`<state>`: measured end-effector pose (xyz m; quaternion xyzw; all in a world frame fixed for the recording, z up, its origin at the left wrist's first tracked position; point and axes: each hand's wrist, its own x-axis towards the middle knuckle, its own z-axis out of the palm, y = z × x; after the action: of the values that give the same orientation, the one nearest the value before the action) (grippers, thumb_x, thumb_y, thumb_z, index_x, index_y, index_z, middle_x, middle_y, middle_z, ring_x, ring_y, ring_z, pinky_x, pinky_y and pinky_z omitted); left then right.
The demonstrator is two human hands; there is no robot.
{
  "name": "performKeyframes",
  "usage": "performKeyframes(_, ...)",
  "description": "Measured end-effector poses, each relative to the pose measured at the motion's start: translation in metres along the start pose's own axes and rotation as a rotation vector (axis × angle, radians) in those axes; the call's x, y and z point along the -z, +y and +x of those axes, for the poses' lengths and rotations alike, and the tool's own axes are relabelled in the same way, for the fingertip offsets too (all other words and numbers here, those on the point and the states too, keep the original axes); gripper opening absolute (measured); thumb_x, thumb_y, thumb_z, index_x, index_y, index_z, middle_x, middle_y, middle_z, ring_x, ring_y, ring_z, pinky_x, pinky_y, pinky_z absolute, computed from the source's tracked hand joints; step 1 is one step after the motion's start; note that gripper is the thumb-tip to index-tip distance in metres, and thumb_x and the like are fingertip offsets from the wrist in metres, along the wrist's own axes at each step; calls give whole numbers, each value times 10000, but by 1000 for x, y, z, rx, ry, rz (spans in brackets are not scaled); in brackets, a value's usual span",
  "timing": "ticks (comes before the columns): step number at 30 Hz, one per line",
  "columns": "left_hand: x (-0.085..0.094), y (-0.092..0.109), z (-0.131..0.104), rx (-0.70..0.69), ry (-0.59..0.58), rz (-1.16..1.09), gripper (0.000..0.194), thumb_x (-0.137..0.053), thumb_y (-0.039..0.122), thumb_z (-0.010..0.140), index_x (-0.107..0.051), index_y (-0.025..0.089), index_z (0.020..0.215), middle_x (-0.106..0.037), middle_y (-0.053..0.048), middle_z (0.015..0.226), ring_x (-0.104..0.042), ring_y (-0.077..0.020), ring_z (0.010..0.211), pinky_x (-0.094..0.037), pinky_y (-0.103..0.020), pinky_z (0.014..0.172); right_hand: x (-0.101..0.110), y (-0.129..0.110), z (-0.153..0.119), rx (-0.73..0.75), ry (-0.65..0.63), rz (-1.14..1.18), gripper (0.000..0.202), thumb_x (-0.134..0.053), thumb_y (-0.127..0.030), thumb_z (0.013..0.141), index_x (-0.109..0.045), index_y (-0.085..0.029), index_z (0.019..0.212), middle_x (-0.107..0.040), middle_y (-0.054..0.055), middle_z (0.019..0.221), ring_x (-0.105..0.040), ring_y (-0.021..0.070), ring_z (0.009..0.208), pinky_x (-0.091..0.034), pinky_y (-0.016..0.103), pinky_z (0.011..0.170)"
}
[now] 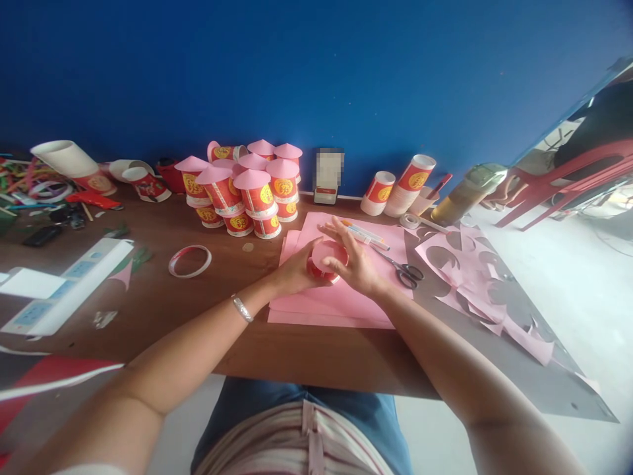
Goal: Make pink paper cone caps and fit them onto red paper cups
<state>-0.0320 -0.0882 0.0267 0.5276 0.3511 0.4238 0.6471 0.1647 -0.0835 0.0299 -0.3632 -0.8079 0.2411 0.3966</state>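
My left hand [299,269] is wrapped round the side of a red paper cup [334,276], low over the pink sheets. A pink paper disc [328,249] covers the cup's top. My right hand [357,262] lies against the cup's right side, its fingers stretched out and its thumb touching the disc. Most of the cup's wall is hidden by both hands. Beneath them are the stacked pink paper sheets [297,310]. Black-handled scissors [409,274] and several pens [366,235] lie on the sheets to the right of my right hand.
Stacked red cups with pink cone tops [254,191] stand at the back. Further right are cup stacks [413,185] and a jar [462,194]. Pink paper scraps [469,284] spread on the right. Leftward lie a tape ring [190,262] and a power strip [74,284].
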Motion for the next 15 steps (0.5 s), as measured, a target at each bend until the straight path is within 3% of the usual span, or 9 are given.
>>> performKeyframes(2,6,2,-2,-34,-88,168,806,-956,228,604,-659,267,1353,-635,-108,1441,-533,-369,1395,-457,-453,1126,4,-1,-2,12,83,-17,795,-449,-632,1031,-118,-295,1671,-506,141,1594,-474,273,1493,-449,560,1182)
performKeyframes(4,11,4,-4,-75,-78,246,709,-870,383,761,-610,293,1414,-482,-103,1605,-317,-344,1568,-290,-492,1263,6,-2,-4,12,149,-89,756,-383,-631,1049,-118,-294,1672,-446,141,1637,-444,280,1512,-439,569,1189)
performKeyframes(6,14,7,-6,-164,-30,334,656,-742,523,872,-567,291,1461,-352,-100,1690,-154,-308,1629,-106,-494,1321,5,0,-5,16,170,-195,758,-372,-638,1046,-136,-283,1672,-376,144,1676,-376,300,1550,-400,595,1213)
performKeyframes(8,11,11,-6,-286,6,449,749,-709,617,866,-525,270,1504,-282,-115,1720,-99,-322,1636,8,-491,1324,1,3,-7,35,153,-292,770,-390,-639,1038,-154,-270,1671,-324,143,1701,-284,315,1590,-340,622,1245)
performKeyframes(12,-1,15,-4,-406,-12,618,1035,-779,725,727,-442,227,1570,-236,-161,1729,-79,-390,1628,30,-521,1317,-11,13,-12,75,113,-377,766,-419,-612,1038,-202,-224,1662,-291,173,1709,-223,332,1609,-290,646,1262)
performKeyframes(15,-5,11,-2,-395,-57,701,1092,-712,792,739,-411,169,1583,-216,-202,1725,-76,-405,1625,6,-536,1315,-16,16,-15,61,93,-386,776,-458,-608,1027,-269,-172,1641,-321,216,1686,-265,354,1592,-300,642,1259)
